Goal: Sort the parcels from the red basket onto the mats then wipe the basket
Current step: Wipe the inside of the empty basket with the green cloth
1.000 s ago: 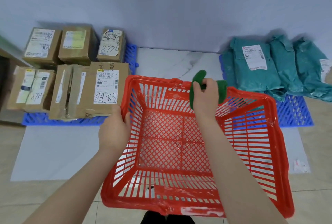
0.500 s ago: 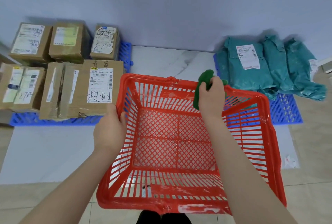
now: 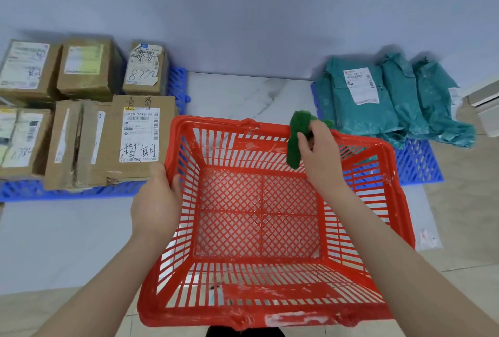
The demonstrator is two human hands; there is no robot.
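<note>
Cloth (image 3: 295, 145), green and crumpled, is pinched in the right hand (image 3: 321, 155) at the far rim of the red basket (image 3: 216, 122). Its left rim is gripped by the left hand (image 3: 156, 201). Cardboard boxes (image 3: 108, 142) sit on a blue mat (image 3: 21, 193) just beyond the left hand. Teal mailer bags (image 3: 378, 104) lie beyond the right hand on a second blue mat (image 3: 418, 169).

Plain pale blue-grey wall (image 3: 243, 12) across the back, with a few faint lines up top right. The floor is a white marbled slab (image 3: 243, 93) with grey veins and beige tiles (image 3: 464, 215) around it. There's a white boxy thing (image 3: 486, 110) at the far right, can't really tell what. Soft, even light.
</note>
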